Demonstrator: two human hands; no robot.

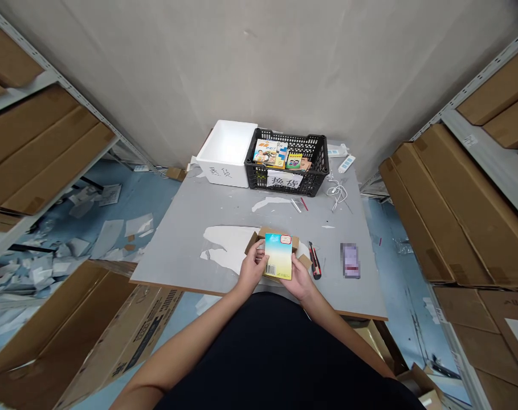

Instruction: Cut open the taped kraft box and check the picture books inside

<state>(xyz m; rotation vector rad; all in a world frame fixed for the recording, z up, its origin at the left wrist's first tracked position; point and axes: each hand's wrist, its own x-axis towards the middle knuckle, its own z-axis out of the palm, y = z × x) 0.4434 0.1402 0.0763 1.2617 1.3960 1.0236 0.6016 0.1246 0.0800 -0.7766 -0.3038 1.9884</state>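
A small flat box or booklet (278, 255), blue fading to yellow with a barcode and a red-edged label, is held up between both hands. My left hand (253, 266) grips its left edge, fingers bent, and my right hand (300, 278) grips its lower right edge. Beneath it, an opened brown cardboard box (252, 241) shows its flaps on the table. Just right of my right hand lies a red and black utility knife (314, 261).
On the grey table (177, 245) stand a white foam box (227, 151) and a black crate (316, 185) of booklets. A cable (337, 192) and a pixelated item (350, 261) lie right. Shelves with cartons flank both sides; a large open carton (126, 330) stands lower left.
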